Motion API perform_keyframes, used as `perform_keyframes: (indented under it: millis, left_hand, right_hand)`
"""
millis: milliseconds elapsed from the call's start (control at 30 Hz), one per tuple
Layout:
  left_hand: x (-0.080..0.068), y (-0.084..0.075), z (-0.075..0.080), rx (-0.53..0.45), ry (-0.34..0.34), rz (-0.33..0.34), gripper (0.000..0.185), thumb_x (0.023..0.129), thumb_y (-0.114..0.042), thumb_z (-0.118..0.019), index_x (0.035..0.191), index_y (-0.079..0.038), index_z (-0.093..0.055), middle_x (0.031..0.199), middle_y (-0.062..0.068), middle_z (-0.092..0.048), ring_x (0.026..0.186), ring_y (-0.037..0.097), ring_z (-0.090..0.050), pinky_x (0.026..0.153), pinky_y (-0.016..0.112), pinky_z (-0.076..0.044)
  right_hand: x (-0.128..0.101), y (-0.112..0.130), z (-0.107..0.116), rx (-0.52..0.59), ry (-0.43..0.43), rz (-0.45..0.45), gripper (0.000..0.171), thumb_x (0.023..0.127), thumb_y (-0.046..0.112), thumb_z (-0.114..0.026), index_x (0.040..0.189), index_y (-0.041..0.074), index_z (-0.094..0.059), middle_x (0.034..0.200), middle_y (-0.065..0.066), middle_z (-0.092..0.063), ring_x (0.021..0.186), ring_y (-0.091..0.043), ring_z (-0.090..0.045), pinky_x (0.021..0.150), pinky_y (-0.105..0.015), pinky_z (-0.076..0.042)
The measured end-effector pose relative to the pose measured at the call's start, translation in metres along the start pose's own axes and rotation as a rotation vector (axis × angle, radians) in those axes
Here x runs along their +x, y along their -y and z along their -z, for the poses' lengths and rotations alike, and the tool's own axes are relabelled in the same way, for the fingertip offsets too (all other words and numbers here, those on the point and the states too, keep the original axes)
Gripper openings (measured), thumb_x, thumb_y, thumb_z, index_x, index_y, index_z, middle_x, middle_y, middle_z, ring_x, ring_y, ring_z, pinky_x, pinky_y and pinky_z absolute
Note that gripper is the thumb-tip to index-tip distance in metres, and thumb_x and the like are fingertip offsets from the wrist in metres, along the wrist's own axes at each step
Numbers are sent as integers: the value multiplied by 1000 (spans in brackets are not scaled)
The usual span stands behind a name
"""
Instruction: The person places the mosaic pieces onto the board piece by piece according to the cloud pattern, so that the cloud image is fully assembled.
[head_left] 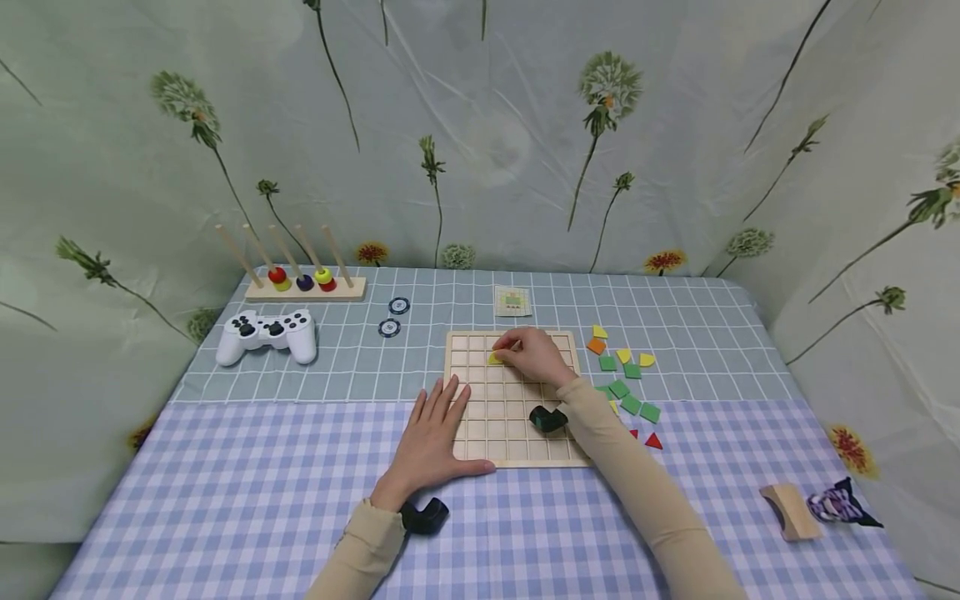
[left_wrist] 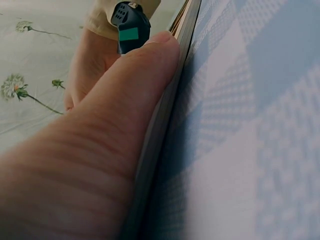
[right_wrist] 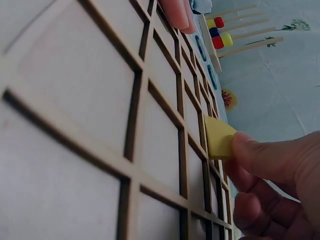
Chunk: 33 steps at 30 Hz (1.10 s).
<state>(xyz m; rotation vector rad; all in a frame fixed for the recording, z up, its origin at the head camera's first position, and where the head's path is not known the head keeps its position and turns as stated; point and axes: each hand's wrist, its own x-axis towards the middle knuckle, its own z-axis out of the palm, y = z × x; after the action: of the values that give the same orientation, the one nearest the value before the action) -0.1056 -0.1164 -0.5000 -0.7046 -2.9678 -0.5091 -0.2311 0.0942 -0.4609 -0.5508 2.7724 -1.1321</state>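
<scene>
A wooden grid board lies flat on the table, its square cells divided by thin raised strips. My right hand is over the board's upper part, pinching a yellow quarter-round tile between thumb and fingers. In the right wrist view the tile stands tilted, its edge right at the grid strips. My left hand rests at the board's lower left corner with fingers spread. Its fingertips lie on the left border, and the thumb runs along the front edge.
Green tiles, yellow tiles, an orange tile and red triangles lie right of the board. A pattern card is behind it. Leftward are a game controller, peg stacker and chips; far right, a wooden arch.
</scene>
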Motion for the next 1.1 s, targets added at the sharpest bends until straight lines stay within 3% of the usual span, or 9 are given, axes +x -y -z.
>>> perform_keyframes:
  millis: [333, 533, 733, 900, 1100]
  left_hand:
    - [1, -1, -1, -1, -12, -10, 117, 68, -84, -53, 152, -9, -21, 157, 11, -11, 143, 29, -3, 114, 45, -1]
    - [2, -2, -2, -9, -10, -16, 116, 68, -83, -53, 152, -9, -21, 157, 12, -12, 143, 30, -3, 114, 45, -1]
    - [2, -1, -3, -17, -16, -11, 117, 68, -84, -52, 152, -9, -20, 157, 11, -10, 143, 29, -2, 114, 44, 0]
    - [0, 1, -3, -21, -24, -12, 117, 68, -84, -52, 152, -9, -20, 157, 11, -10, 143, 29, -2, 114, 44, 0]
    - [-1, 1, -2, -33, -31, -16, 116, 68, -83, -54, 152, -9, -21, 157, 11, -11, 143, 30, -4, 114, 44, -1]
  right_hand:
    - [1, 0, 2, -95, 6, -18, 8, 87, 19, -70, 90, 14, -75, 84, 2, -65, 79, -15, -59, 72, -34, -49]
    - [-9, -6, 13, -49, -15, -23, 10, 86, 19, -71, 93, 12, -74, 79, 1, -60, 67, -15, -51, 60, -30, -43]
    - [-28, -28, 48, -12, -120, -61, 15, 87, 20, -70, 95, 7, -73, 78, -2, -61, 58, -17, -50, 51, -29, -39]
    - [-44, -49, 77, -95, -214, -165, 20, 86, 24, -70, 92, 5, -73, 81, -7, -65, 70, -22, -56, 58, -33, -42]
    - [-56, -71, 93, -213, -218, -358, 32, 82, 37, -72, 89, 6, -69, 80, -6, -63, 70, -23, -55, 56, -33, -40]
